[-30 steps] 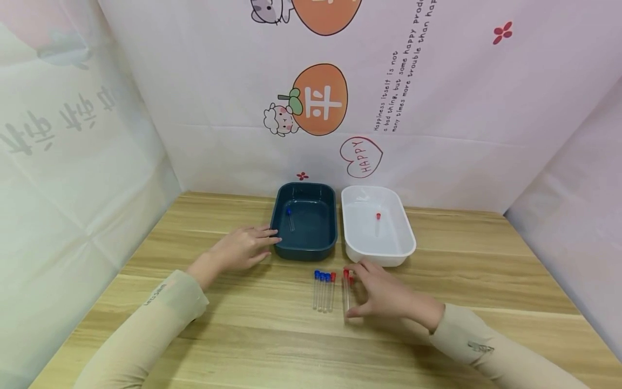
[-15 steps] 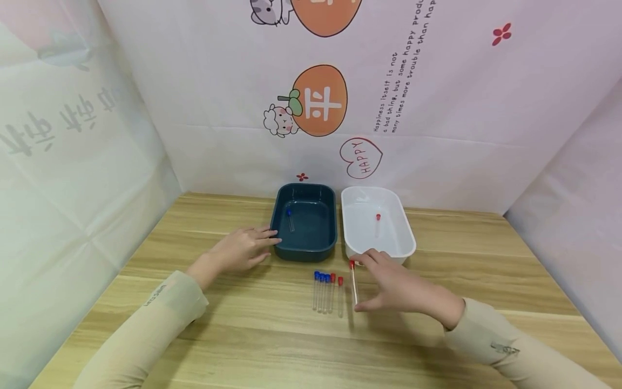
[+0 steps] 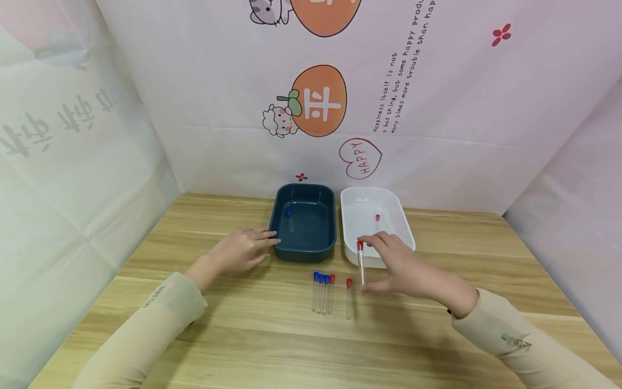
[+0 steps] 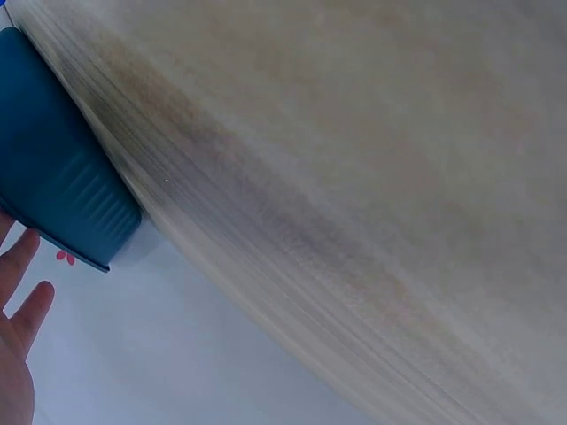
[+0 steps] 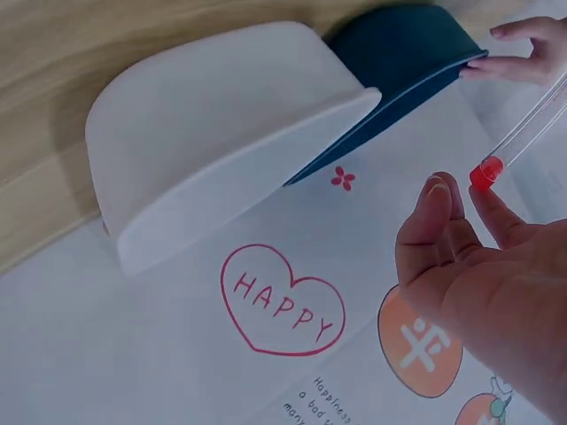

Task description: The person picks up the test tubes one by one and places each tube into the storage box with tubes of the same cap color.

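My right hand (image 3: pixel 405 270) pinches a red-capped test tube (image 3: pixel 362 263) lengthwise, thumb at the bottom end and a finger at the cap. It holds the tube over the front edge of the white tray (image 3: pixel 355 219). In the right wrist view, the red cap (image 5: pixel 485 173) sits against a fingertip. My left hand (image 3: pixel 241 249) rests its extended fingers on the left rim of the dark teal tray (image 3: pixel 304 254); the left wrist view shows those fingers (image 4: pixel 19 266) at the tray's edge. On the table, three blue-capped tubes (image 3: pixel 320 294) and a red-capped tube (image 3: pixel 332 294) lie together.
Another red-capped tube (image 3: pixel 349 300) lies slightly apart, right of the group. Inside the teal tray is a blue-capped tube (image 3: pixel 290 221); a red cap (image 3: pixel 377 218) shows inside the white one. A printed cloth (image 3: pixel 233 108) hangs behind the wooden table (image 3: pixel 233 335).
My right hand has lifted the red-capped tube from the table and carried it up and right toward the white tray. The remaining lone red-capped tube has shifted slightly right. My left hand stays put.
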`<state>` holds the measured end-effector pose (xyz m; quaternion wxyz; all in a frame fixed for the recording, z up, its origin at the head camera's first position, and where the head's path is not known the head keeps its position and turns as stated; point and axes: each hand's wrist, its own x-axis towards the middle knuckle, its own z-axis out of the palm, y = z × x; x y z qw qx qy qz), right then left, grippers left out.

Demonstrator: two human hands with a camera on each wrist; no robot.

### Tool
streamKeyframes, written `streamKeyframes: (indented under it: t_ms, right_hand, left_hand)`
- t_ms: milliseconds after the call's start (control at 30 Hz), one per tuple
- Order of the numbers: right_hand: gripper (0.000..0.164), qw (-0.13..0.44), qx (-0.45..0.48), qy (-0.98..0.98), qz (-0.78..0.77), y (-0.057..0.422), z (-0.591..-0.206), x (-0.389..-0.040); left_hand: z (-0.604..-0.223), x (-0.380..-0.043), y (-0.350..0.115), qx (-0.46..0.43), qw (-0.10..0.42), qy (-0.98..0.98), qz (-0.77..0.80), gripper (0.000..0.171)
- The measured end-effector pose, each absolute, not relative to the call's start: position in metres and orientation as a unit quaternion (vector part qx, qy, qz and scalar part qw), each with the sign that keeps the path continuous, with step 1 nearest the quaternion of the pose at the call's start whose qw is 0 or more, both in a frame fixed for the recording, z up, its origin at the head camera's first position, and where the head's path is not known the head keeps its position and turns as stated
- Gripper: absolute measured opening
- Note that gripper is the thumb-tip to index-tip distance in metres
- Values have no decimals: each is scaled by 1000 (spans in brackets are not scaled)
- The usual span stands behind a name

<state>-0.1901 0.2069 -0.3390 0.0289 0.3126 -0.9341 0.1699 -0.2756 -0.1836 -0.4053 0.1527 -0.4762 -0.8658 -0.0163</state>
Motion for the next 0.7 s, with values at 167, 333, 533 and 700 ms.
streamKeyframes:
  t_ms: [167,333,533,700]
  right_hand:
    - [91,42,313,-933,172,212,-336,-198]
    - [88,53,316,-930,182,218,-337,-209]
    - [84,56,311,-929,194,225,-345,-226]
    - [84,54,304,-929,206,232,-350,-240]
  left_hand:
    - [-405,-275,-184,-478,158,-864,-18,41]
    - [-406,-276,-185,-478,160,-863,-19,41]
    - [-406,-276,-185,-482,165,-860,-19,41]
    - [-407,-277,-186,-483,166,-860,-16,42]
